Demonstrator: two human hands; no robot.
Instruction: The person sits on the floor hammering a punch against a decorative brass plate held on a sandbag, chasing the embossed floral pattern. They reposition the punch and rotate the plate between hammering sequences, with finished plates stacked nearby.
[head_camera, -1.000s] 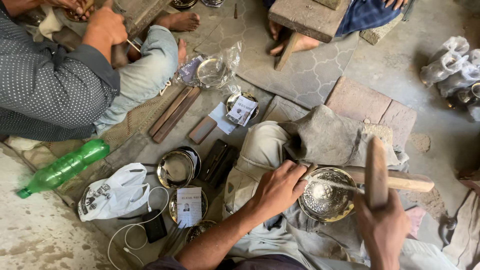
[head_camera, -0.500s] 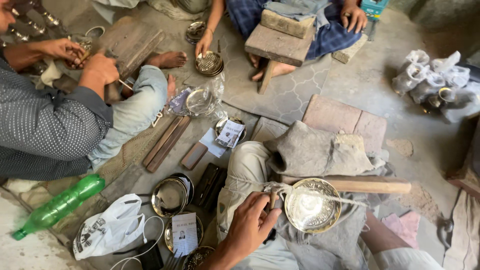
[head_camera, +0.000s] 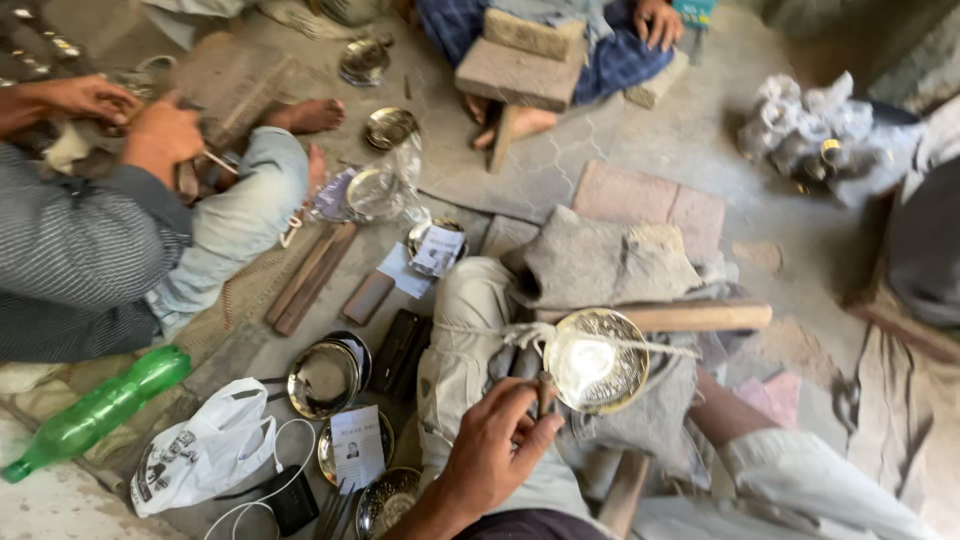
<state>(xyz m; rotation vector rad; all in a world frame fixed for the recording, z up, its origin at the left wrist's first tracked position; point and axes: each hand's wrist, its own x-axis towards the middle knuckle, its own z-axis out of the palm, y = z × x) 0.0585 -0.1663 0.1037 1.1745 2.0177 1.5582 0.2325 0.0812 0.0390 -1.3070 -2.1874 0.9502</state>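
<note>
While I look down from the head camera, I see a rough paved floor (head_camera: 590, 170) of grey hexagonal slabs, crowded with metal bowls, wooden strips and cloth, with other people seated around at their own work. A green plastic bottle (head_camera: 95, 410) lies at the lower left beside a white plastic bag (head_camera: 205, 450), and a flat brick (head_camera: 650, 205) sits on the ground past my knees.

My left hand (head_camera: 495, 450) is curled around the end of a small dark tool (head_camera: 545, 392), gripping it just beside the rim of a shiny round metal dish (head_camera: 595, 360). The dish rests on a grey cloth pad (head_camera: 600, 265) over my lap, its hollow facing up at me, with a cord (head_camera: 660, 348) running across it. Behind it a wooden bar (head_camera: 700, 317) lies with its long axis running left to right, its far end pointing to my right.

My right hand is out of view; only the forearm shows.
</note>
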